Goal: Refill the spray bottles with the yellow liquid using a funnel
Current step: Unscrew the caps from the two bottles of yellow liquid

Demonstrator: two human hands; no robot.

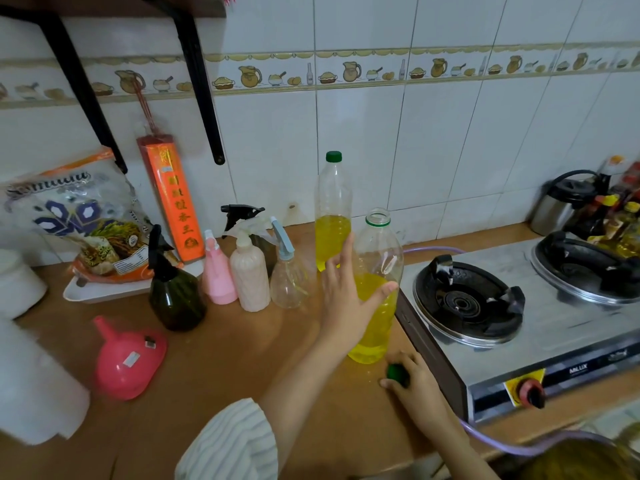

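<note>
An uncapped clear bottle (377, 317), about half full of yellow liquid, stands on the brown counter beside the stove. My left hand (346, 299) is spread open against its left side, thumb across the front. Low on the counter, my right hand (415, 386) is closed on the green cap (398, 372). A taller capped bottle (332, 209) with yellow liquid stands behind. To the left stand several spray bottles: dark green (175, 299), pink (216, 271), cream (249, 271), and clear with a blue trigger (289, 275). A pink funnel (128, 358) lies on its side at front left.
A two-burner gas stove (519, 323) fills the right side, its purple hose (519, 445) running along the counter's front edge. A white tray (104, 292) with a food bag sits at back left, and white containers (31, 375) stand at the far left. A flask and sauce bottles (595, 209) crowd the back right.
</note>
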